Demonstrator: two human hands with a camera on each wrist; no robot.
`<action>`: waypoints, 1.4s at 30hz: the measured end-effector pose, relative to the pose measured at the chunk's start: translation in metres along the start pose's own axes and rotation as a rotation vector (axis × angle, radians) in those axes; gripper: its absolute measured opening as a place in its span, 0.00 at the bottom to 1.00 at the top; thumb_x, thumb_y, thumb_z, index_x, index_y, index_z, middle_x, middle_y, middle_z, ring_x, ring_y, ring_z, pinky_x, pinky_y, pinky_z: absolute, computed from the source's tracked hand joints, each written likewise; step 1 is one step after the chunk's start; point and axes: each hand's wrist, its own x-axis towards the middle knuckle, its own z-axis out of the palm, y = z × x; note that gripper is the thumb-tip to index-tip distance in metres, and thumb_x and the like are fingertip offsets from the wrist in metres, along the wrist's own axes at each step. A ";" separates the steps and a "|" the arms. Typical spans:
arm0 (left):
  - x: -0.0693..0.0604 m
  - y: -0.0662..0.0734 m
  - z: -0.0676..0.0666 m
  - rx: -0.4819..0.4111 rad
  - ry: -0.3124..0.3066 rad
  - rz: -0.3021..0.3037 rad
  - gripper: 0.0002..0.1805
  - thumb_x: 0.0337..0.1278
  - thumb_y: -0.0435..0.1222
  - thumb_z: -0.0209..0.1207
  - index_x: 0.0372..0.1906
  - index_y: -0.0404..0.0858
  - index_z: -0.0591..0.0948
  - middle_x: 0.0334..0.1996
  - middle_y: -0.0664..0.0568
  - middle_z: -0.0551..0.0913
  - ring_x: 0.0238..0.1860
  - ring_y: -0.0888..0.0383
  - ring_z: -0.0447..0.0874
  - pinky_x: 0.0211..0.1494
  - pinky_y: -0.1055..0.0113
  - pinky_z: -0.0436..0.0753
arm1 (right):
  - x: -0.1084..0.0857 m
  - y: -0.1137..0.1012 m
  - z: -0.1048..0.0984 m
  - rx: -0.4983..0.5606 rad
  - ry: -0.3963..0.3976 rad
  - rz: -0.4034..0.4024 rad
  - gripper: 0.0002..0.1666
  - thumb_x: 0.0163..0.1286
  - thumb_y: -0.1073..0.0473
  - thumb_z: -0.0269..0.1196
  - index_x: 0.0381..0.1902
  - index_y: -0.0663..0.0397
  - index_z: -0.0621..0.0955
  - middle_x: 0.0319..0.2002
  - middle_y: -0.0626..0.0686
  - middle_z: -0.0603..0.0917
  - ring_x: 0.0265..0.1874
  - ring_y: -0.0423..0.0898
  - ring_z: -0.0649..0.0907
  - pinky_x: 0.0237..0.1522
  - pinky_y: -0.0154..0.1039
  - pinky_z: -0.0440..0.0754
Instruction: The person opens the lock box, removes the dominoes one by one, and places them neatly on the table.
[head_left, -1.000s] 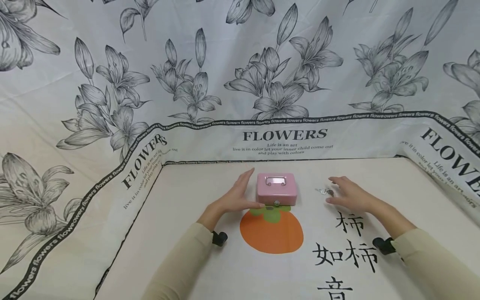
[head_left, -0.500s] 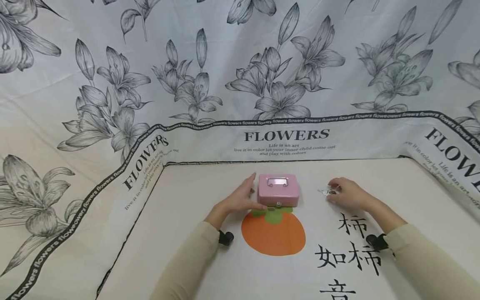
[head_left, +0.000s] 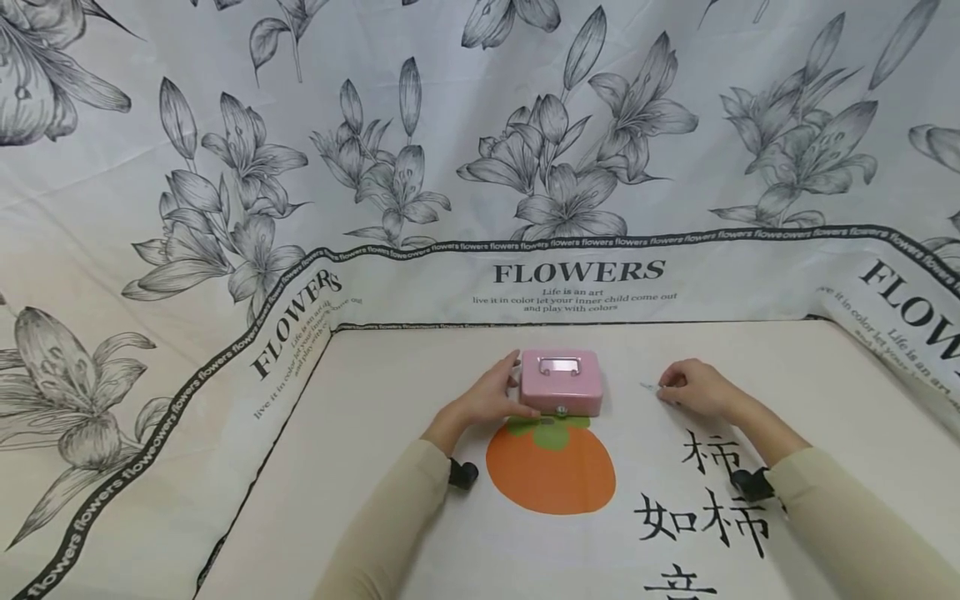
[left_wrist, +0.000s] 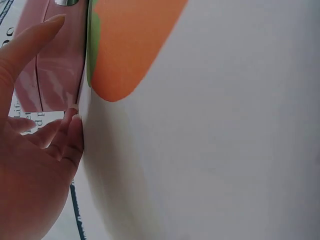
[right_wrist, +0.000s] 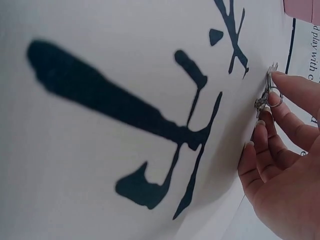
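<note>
A pink metal cash box point(head_left: 561, 392) stands at the back of the table, a silver handle on its lid and a lock on its front. My left hand point(head_left: 491, 395) rests at its left end with fingers loosely bent. In the left wrist view the thumb point(left_wrist: 37, 42) lies across the box's front face, and fingertips point(left_wrist: 75, 112) meet its lower end edge. To the right of the box, my right hand point(head_left: 697, 388) pinches a small bunch of silver keys point(right_wrist: 264, 97) on a ring, low at the tabletop. The hand hides part of the keys in the head view.
The white tablecloth point(head_left: 390, 383) carries a printed orange persimmon point(head_left: 551, 471) in front of the box and black characters point(head_left: 701, 521) near the right forearm. A flower-printed curtain point(head_left: 420, 167) closes off the back and sides. Black wrist cameras point(head_left: 463, 475) sit at the cuffs.
My right hand has come down on the keys and its fingers have closed to pinch them. My left hand has moved slightly right, nearer to the cash box, which stays put.
</note>
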 end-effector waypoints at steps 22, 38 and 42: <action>0.012 -0.010 0.005 -0.075 -0.008 0.053 0.59 0.45 0.48 0.80 0.80 0.50 0.56 0.63 0.60 0.71 0.53 0.59 0.72 0.60 0.62 0.73 | 0.003 0.003 0.000 0.005 0.002 0.014 0.09 0.72 0.59 0.65 0.38 0.63 0.83 0.32 0.52 0.79 0.32 0.47 0.75 0.33 0.42 0.74; 0.009 -0.007 0.007 -0.196 -0.033 0.032 0.56 0.49 0.43 0.78 0.79 0.47 0.56 0.60 0.56 0.71 0.57 0.57 0.69 0.66 0.58 0.68 | -0.002 0.007 -0.006 0.134 0.003 -0.037 0.11 0.78 0.59 0.59 0.38 0.61 0.82 0.33 0.50 0.88 0.36 0.47 0.81 0.39 0.34 0.75; 0.008 -0.006 0.006 -0.212 -0.032 0.014 0.56 0.49 0.44 0.78 0.80 0.48 0.56 0.62 0.56 0.70 0.58 0.57 0.68 0.69 0.56 0.66 | -0.004 0.004 -0.005 0.154 -0.003 -0.034 0.12 0.78 0.59 0.59 0.38 0.63 0.82 0.30 0.50 0.86 0.33 0.47 0.82 0.37 0.34 0.76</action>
